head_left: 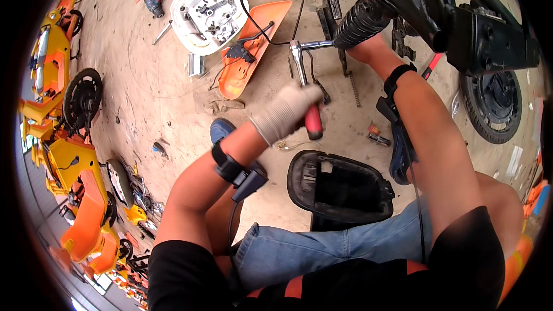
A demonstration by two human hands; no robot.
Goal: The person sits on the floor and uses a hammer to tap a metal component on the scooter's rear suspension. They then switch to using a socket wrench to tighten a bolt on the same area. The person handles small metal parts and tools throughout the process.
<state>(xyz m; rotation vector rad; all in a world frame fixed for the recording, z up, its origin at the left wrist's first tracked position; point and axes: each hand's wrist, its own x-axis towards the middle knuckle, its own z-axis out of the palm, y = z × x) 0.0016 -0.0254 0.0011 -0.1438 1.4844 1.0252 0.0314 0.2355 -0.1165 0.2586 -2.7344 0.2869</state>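
Observation:
My left hand [286,110], in a pale knit glove, is closed around the red and black handle of a ratchet wrench [298,69]. From the ratchet's head a shiny extension [318,44] runs right, its end meeting the lower end of a black coil-spring shock absorber [360,25]. That shock absorber hangs off the black scooter frame [423,3]. My right hand [366,50] reaches behind the spring; its fingers are hidden there, so what they hold does not show. The left hand is slightly blurred.
A white tray [188,27] of bolts and small parts stands beside an orange panel [234,80]. A cordless drill [156,3] lies further left. Between my legs sits a black bin [345,187]. A wheel [491,103] lies at right; orange and yellow scooters [86,201] line the left.

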